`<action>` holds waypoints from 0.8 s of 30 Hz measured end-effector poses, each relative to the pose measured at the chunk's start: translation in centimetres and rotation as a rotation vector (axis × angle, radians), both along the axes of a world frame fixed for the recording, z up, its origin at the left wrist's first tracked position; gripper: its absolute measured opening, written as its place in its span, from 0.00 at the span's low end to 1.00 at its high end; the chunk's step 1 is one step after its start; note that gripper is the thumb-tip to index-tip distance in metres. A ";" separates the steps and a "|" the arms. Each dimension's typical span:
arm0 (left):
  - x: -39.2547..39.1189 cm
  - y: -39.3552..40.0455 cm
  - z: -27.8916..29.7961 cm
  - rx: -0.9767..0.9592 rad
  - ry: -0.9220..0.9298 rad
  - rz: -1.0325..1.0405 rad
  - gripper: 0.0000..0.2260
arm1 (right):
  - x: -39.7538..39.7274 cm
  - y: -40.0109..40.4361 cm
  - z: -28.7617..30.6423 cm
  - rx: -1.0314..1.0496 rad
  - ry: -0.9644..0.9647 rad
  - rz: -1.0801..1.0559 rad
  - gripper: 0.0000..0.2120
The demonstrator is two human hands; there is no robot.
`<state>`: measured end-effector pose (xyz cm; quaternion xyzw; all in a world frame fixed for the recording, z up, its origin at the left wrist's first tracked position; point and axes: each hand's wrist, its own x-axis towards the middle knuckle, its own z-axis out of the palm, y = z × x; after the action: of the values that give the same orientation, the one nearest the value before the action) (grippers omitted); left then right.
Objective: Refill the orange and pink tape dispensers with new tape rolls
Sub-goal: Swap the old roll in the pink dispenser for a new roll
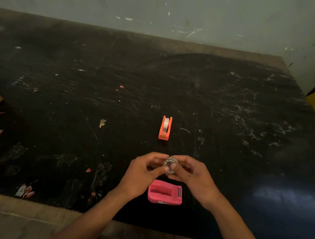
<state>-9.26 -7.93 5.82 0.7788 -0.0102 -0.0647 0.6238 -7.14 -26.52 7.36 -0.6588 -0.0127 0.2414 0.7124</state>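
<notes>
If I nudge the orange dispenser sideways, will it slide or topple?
Probably topples: the orange dispenser looks tall and narrow on the table. Likely light, being small plastic, so it should shift easily. A white roll seems already seated, which may add slight weight.

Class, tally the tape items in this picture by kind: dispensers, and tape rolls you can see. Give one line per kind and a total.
Tape dispensers: 2, the orange dispenser and the pink dispenser
Tape rolls: 2, the white roll seated in the orange one and the clear roll held in both hands
Total: 4
</notes>
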 end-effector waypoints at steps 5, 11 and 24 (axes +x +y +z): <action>0.2 0.0 -0.8 -0.097 0.070 0.074 0.13 | -0.4 0.5 -1.2 -0.085 -0.109 0.010 0.10; -0.4 0.3 -1.3 -0.028 0.049 0.063 0.12 | -0.9 0.1 -2.1 -0.284 -0.226 0.039 0.12; -2.4 1.1 -4.7 0.550 -0.243 -0.168 0.13 | -3.0 -2.0 -5.1 -0.535 -0.580 0.240 0.14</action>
<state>-11.62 -6.79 1.10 0.9168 -0.1312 -0.0230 0.3764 -10.11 -28.57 2.26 -0.8553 -0.2263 0.1218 0.4499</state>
